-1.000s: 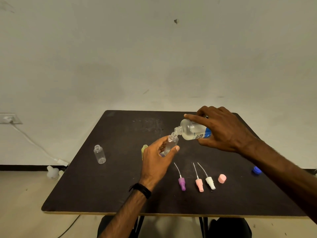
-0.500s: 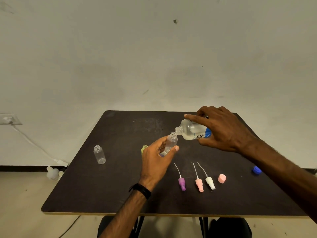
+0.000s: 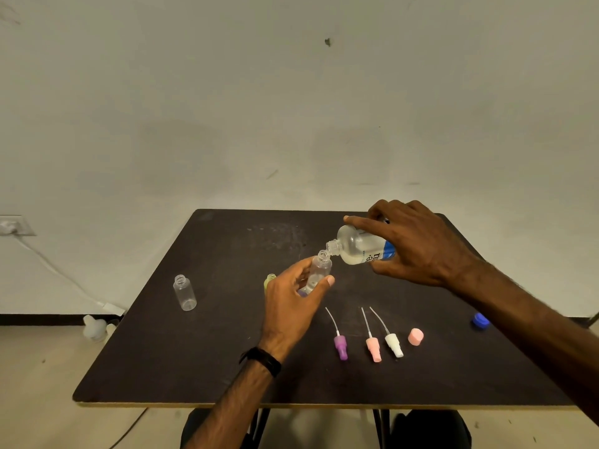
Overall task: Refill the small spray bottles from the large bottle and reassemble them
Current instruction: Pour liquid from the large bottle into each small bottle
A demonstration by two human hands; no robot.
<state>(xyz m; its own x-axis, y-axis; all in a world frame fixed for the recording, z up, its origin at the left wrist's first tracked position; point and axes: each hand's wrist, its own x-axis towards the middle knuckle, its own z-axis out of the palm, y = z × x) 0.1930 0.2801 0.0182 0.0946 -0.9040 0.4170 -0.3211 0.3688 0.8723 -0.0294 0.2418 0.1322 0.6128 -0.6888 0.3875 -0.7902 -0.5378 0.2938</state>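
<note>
- Left hand [image 3: 293, 296]: closed round a small clear spray bottle [image 3: 319, 270], held tilted above the desk [image 3: 227, 367], mouth up toward the right.
- Right hand [image 3: 418, 244]: wrapped over the large bottle [image 3: 359, 249], laid near horizontal; its neck is just above and beside the small bottle's mouth, approx. touching. Some liquid is seen pooled along its lower side.
- Risk: both mouths are narrow and neither bottle is braced on the desk; w/ a slight wobble or too steep a tilt, liquid could be spilled over the left fingers and desk. Overfill also poss., as the level is partly hidden by the hand.
- 2nd empty spray bottle [image 3: 184, 293] stands upright well to the left, near the desk's left edge.
- Purple [image 3: 340, 346], pink [image 3: 372, 348] and white [image 3: 393, 343] spray heads w/ dip tubes lie near the front, a pink cap [image 3: 416, 337] beside them; blue cap [image 3: 480, 320] lies close to the right edge, easily knocked off by the right forearm.
- Open room: desk centre-left and back are free.
</note>
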